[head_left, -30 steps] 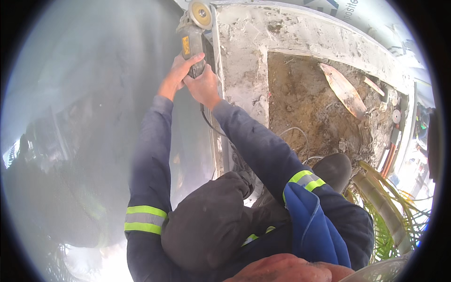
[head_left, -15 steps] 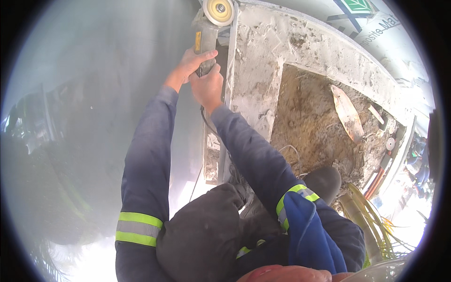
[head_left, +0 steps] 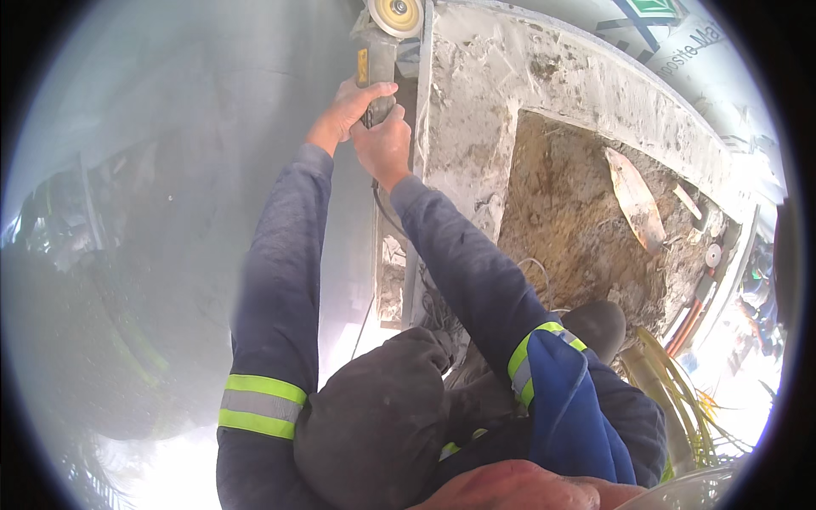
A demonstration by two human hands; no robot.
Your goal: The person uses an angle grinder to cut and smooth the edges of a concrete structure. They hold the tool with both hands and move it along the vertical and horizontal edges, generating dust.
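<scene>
An angle grinder (head_left: 380, 64) with a round, yellow-centred disc (head_left: 396, 11) stands lengthwise at the top of the view. My left hand (head_left: 348, 108) is closed round its body from the left, thumb lying across the top. Just behind it, my right hand (head_left: 385, 146) grips the rear end of the same tool. The disc is beside the upper end of a pale, narrow edge (head_left: 422, 102) that borders the dusty concrete ledge. From below my right hand a dark cord (head_left: 387, 212) curves down. The undersides of the tool and most fingertips are hidden.
To the left stands a large smooth grey panel (head_left: 170, 212). The concrete ledge (head_left: 470, 110) frames a dirt patch (head_left: 561, 204) holding a pointed, pale board (head_left: 636, 200). My bent knee (head_left: 374, 416) is close below my arms. Long plant leaves (head_left: 680, 399) are at lower right.
My hands and the grinder have shifted slightly to the right in the view, and the surroundings have shifted a little too. Both hands keep their grip.
</scene>
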